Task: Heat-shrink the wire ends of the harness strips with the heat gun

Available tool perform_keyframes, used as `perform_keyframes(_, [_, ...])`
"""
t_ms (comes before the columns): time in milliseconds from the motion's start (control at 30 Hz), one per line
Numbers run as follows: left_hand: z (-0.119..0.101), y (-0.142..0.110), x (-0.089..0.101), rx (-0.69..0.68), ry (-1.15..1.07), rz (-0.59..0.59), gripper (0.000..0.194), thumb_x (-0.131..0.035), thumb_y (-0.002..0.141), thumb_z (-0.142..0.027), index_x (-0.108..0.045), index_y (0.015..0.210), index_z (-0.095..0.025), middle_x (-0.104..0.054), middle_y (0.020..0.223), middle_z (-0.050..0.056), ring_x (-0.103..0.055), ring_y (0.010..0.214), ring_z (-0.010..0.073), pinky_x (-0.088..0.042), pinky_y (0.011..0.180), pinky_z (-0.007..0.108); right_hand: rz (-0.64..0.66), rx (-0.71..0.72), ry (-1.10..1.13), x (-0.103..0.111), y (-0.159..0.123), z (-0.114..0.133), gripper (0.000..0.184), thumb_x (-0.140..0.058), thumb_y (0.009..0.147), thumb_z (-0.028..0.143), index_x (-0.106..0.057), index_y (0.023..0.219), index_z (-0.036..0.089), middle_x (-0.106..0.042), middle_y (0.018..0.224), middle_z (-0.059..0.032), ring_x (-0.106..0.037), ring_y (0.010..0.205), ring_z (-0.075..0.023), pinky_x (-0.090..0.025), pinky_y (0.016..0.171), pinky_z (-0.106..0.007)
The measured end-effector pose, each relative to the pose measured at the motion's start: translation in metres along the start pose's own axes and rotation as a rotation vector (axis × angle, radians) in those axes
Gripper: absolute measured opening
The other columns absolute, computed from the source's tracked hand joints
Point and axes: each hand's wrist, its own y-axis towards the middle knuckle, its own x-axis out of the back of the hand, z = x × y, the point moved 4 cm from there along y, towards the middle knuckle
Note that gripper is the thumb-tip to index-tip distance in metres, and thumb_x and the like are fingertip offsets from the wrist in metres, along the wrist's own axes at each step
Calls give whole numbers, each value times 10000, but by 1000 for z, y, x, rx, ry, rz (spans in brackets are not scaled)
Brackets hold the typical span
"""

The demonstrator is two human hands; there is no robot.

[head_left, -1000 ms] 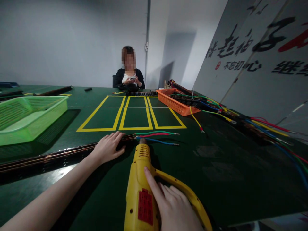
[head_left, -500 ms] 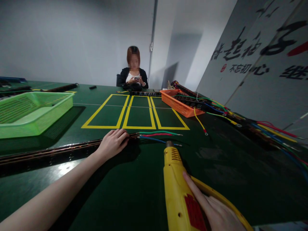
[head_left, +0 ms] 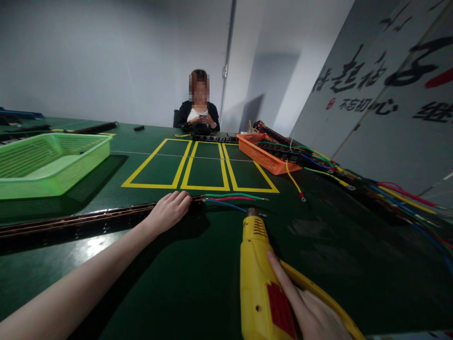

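My left hand [head_left: 172, 210] is closed over the right end of a long black strip with copper-coloured bars [head_left: 88, 218], which lies on the green table. Green [head_left: 235, 195], red and blue wires [head_left: 226, 204] run out to the right from that end, tipped with metal terminals. In my right hand [head_left: 311, 302] is a yellow heat gun [head_left: 258, 264], its index finger stretched along the side and the other fingers partly hidden. The gun's metal nozzle [head_left: 251, 212] points away from me, close to the tip of the blue wire; whether they touch I cannot tell.
A light green basket [head_left: 71, 182] stands at the left. An orange basket [head_left: 264, 158] at the right holds black strips with coloured wires, and more wired strips [head_left: 382, 198] lie beyond it. Yellow tape [head_left: 205, 188] marks the table. A person [head_left: 198, 111] sits across it, holding a phone.
The heat gun has shifted very slightly, and its nozzle now covers a little more of the blue wire near its tip. My left hand keeps its hold on the strip.
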Motion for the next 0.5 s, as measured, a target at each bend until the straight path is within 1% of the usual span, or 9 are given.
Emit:
perform_keyframes(167, [2, 2, -6, 36, -1, -10, 285, -287, 943, -194, -560, 1016, -154, -612, 1004, 102, -557, 882, 220, -435, 774, 348, -33, 26, 9, -5, 7, 12, 1171, -686, 674, 527, 112, 1472, 213, -632, 1144, -79, -645, 942, -249, -552, 759, -341])
perform_keyframes(233, [4, 2, -8, 51, -20, -24, 285, -287, 942, -194, -559, 1017, -155, -614, 986, 102, -559, 890, 223, -434, 782, 352, -42, 39, 21, -7, 10, 19, 1155, -680, 684, 509, 107, 1473, 206, -627, 1152, -80, -644, 939, -253, -550, 756, -339])
perform_keyframes(267, [4, 2, -8, 54, -29, -30, 279, -293, 941, -194, -558, 1020, -155, -615, 984, 102, -560, 897, 225, -434, 786, 352, -46, 47, 22, -8, 12, 23, 1130, -670, 701, 485, 106, 1474, 206, -624, 1157, -80, -644, 935, -251, -549, 752, -336])
perform_keyframes(367, [4, 2, -7, 49, -38, -36, 259, -312, 940, -202, -552, 1024, -152, -610, 991, 99, -559, 905, 228, -434, 790, 351, -43, 62, 10, -12, 16, 32, 1018, -606, 753, 341, 94, 1477, 196, -610, 1184, -85, -638, 940, -239, -540, 764, -323])
perform_keyframes(500, [2, 2, -1, 39, -21, -25, 263, -301, 951, -240, -544, 1014, -162, -601, 1016, 89, -557, 925, 218, -433, 794, 342, -51, 124, -28, -20, 22, 47, 992, -527, 717, 177, 117, 1471, 172, -631, 1133, -84, -641, 900, -235, -538, 759, -331])
